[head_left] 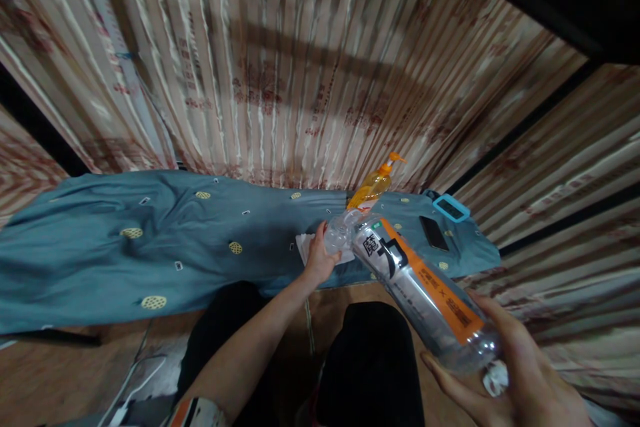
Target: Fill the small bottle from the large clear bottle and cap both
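My right hand (pixel 520 360) grips the base of a large clear plastic bottle (pixel 400 280) with an orange, black and silver label. The bottle lies tilted, its far end pointing up and left toward my left hand. My left hand (pixel 321 259) has its fingers closed on a clear, rounded plastic piece (pixel 340 232) at that far end; whether this is the bottle's own top or a separate cup, I cannot tell. Under the left hand lies a white tissue (pixel 303 247). Just behind stands a pump bottle (pixel 373 188) of yellow liquid with an orange pump.
A blue-green cloth with yellow patterns (pixel 265 220) covers the long surface before me. On its right lie a dark phone (pixel 434 233) and a light-blue digital clock (pixel 451 208). Pleated curtains (pixel 300 80) hang behind. A white cable (pixel 131 387) runs at lower left.
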{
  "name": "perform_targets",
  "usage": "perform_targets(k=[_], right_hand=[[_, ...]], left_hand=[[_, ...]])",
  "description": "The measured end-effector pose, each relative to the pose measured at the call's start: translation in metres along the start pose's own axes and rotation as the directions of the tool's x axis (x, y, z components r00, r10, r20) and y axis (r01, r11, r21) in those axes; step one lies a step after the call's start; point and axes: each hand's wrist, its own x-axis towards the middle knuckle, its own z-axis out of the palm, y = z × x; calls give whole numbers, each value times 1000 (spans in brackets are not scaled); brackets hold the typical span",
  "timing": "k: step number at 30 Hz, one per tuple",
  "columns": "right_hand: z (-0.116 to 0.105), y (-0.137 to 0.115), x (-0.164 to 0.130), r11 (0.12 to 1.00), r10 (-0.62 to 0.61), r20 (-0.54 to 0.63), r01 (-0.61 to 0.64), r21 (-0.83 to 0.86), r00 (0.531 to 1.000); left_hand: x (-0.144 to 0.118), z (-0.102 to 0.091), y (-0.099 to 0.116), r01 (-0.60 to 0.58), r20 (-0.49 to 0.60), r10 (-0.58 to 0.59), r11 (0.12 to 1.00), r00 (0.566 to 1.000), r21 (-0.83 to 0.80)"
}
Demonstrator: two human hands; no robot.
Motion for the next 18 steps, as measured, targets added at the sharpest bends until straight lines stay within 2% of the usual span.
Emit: perform_targets(k=[5, 18], right_hand=[[-3, 0, 0, 1000, 8, 26, -8, 23, 1000], [-3, -4, 5, 999, -11, -33, 12, 29, 999]], left_hand=[[0, 1, 0, 1, 4, -1, 1000, 1000, -5], [0, -2, 5, 1, 22, -2, 999, 1000, 33]])
